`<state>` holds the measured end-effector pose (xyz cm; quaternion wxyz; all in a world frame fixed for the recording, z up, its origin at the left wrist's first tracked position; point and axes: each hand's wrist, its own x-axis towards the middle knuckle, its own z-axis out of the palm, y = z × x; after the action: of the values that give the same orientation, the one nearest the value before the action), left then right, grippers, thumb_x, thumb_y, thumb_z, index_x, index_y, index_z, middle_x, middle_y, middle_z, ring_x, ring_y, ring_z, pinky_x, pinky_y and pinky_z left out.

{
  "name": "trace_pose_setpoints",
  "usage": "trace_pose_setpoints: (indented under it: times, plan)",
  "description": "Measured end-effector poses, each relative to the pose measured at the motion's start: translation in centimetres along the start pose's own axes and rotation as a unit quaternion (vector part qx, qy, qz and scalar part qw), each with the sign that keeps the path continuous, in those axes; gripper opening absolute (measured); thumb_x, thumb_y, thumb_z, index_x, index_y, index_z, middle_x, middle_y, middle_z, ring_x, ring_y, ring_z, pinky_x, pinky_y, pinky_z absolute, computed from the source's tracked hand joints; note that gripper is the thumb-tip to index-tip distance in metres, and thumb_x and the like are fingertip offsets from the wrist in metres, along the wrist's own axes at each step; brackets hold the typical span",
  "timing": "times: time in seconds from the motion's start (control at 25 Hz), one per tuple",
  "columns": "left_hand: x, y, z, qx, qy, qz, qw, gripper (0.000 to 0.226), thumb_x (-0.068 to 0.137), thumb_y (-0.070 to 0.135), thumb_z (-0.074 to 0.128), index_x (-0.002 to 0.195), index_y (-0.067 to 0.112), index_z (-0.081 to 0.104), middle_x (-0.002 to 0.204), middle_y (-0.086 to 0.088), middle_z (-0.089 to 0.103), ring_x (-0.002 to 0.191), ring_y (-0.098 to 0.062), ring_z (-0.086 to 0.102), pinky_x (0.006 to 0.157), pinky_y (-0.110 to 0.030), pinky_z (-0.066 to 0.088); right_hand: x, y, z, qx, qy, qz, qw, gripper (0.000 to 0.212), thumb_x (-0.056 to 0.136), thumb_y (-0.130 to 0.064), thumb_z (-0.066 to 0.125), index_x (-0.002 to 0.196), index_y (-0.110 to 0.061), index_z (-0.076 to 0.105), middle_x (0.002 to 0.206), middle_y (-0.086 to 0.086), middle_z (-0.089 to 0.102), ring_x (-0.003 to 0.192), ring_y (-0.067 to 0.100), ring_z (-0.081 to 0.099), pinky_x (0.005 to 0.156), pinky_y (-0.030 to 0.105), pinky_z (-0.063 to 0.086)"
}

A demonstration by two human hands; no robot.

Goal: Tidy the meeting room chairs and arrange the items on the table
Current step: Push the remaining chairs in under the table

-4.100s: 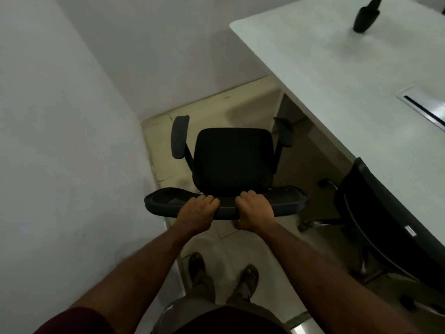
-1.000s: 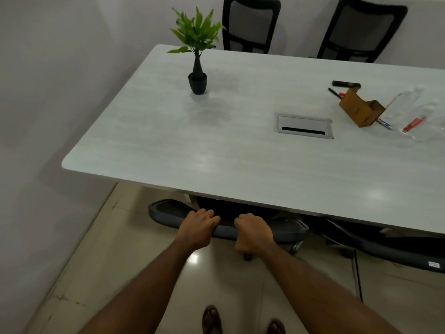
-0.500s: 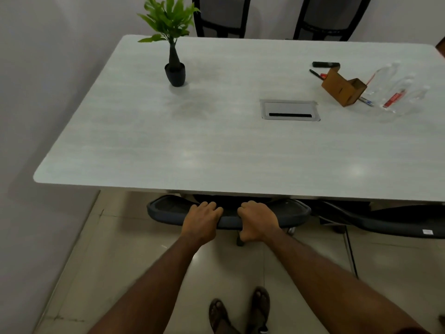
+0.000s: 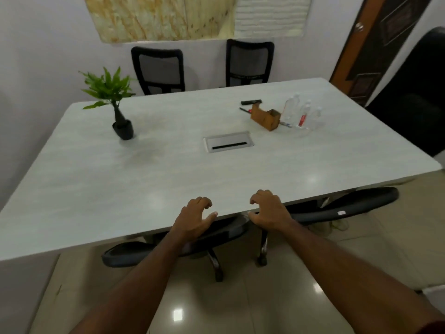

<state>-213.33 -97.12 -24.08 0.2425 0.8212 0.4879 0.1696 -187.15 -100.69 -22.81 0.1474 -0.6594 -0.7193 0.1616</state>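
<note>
A black office chair (image 4: 130,255) is tucked under the near edge of the pale table (image 4: 168,179); only its backrest top and wheeled base show. My left hand (image 4: 195,219) and my right hand (image 4: 267,210) hover just above that backrest at the table edge, fingers curled apart and holding nothing. A second black chair (image 4: 349,204) sits tucked in to the right. On the table stand a potted plant (image 4: 115,104), a brown cardboard box (image 4: 265,116), several clear water bottles (image 4: 301,114), pens (image 4: 245,110) and a black marker (image 4: 251,101).
Two black mesh chairs (image 4: 160,71) (image 4: 249,61) stand at the table's far side against the wall. A large black chair (image 4: 414,97) is at the right, near a brown door (image 4: 366,47). A metal cable hatch (image 4: 228,142) is set into the tabletop. Glossy tiled floor lies below me.
Both hands have let go of the chair's backrest and lifted to the table edge. The chair went further under the table. My view has tilted up, showing the far chairs and wall.
</note>
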Motion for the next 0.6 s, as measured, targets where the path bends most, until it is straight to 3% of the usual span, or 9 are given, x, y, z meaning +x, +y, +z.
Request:
trace_pose_setpoints:
  times: [0.16, 0.4, 0.6]
  plan:
    - [6.7, 9.4, 3.0, -0.008, -0.01, 0.06, 0.998, 0.023, 0.092, 0.044, 0.05, 0.101, 0.024, 0.053, 0.101, 0.009, 0.057, 0.091, -0.012, 0.053, 0.08, -0.032, 0.045, -2.5, 7.7, -7.0, 0.03, 0.081, 0.073, 0.994, 0.031, 0.081, -0.035, 0.064, 0.102, -0.013, 0.062, 0.101, 0.0, 0.059, 0.097, 0.018, 0.052, 0.088, 0.038, 0.045]
    - [15.3, 22.9, 9.6, -0.01, -0.021, 0.083, 0.996, 0.017, 0.092, 0.04, 0.051, 0.092, 0.023, 0.055, 0.091, 0.007, 0.059, 0.085, -0.014, 0.054, 0.075, -0.033, 0.047, -6.9, 21.5, -15.6, 0.105, 0.145, 0.155, 0.972, 0.019, 0.08, -0.028, 0.066, 0.091, -0.013, 0.062, 0.09, -0.001, 0.058, 0.082, 0.017, 0.056, 0.075, 0.034, 0.049]
    - [20.9, 32.3, 15.4, -0.005, -0.015, 0.111, 0.994, 0.023, 0.092, 0.039, 0.052, 0.11, 0.025, 0.048, 0.089, 0.009, 0.058, 0.083, -0.012, 0.056, 0.073, -0.032, 0.048, -9.0, 31.3, -20.5, 0.126, 0.178, 0.2, 0.955, 0.011, 0.077, -0.024, 0.067, 0.074, -0.019, 0.057, 0.082, -0.004, 0.056, 0.077, 0.016, 0.055, 0.069, 0.028, 0.041]
